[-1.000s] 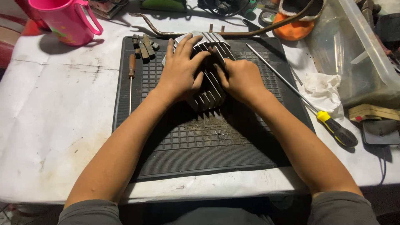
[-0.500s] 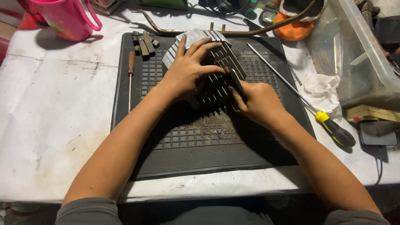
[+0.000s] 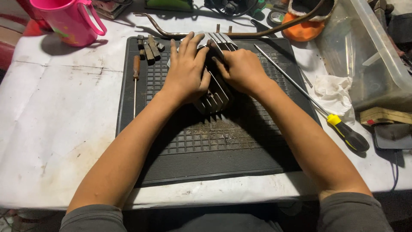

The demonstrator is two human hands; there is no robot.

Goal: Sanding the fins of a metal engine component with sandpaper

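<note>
Head cam, looking straight down. Both my hands are on the finned block [image 3: 213, 92], a chunky grey metal casting with thin parallel fins, sitting upper middle of the frame on the mat [image 3: 206, 146]. My left hand [image 3: 185, 73] lies flat over its left side, fingers spread and pointing up the frame, palm pressed down on the fins. My right hand [image 3: 242, 68] is curled around the right side, fingers wrapped over the top edge, so that one's properly clamped on it. Fins stick out below my palms and above my fingertips.

The mat is black rubber, square-grid middle with ribbed border, and there's gritty dirt in the cells just below the block. It lies on a white table cover [image 3: 51, 129], stained and creased.

Counting the rest: one small screwdriver [image 3: 135, 81] with a brown wooden handle on the mat's left edge. One long screwdriver [image 3: 319, 109], thin steel shaft, yellow and black handle, running diagonally off the right side. A few short rusty metal bits [image 3: 148, 47] at the mat's upper left, three or four, hard to tell. One pink plastic jug [image 3: 68, 19] at the upper left. One bent rusty rod [image 3: 231, 33] along the top. One crumpled white rag [image 3: 332, 92] and one clear plastic tub [image 3: 369, 51] on the right.
</note>
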